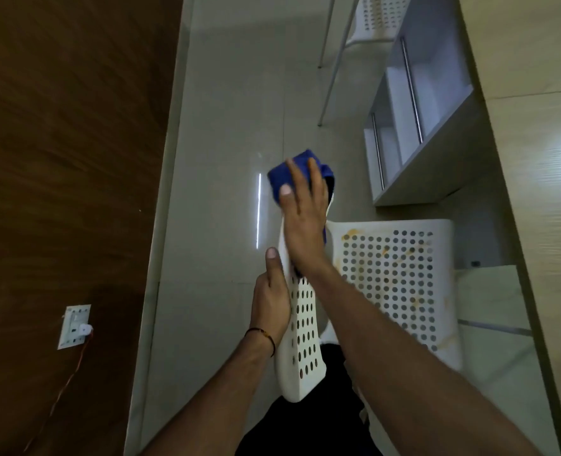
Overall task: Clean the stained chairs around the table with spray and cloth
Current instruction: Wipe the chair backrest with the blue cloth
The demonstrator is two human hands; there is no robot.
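1. Right hand [302,212], fingers flat, presses a blue cloth [284,174] on the top end of the chair back [304,340].
2. Left hand [271,301] appears to grip the chair back's left edge.
3. The stained seat [401,284] lies right of it.

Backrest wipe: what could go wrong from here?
The cloth is only pressed under the flat right hand at the top of the backrest, so it may slip off. The seat carries orange stains that could be missed. The left hand steadies one edge only, so hard wiping could rock the backrest.
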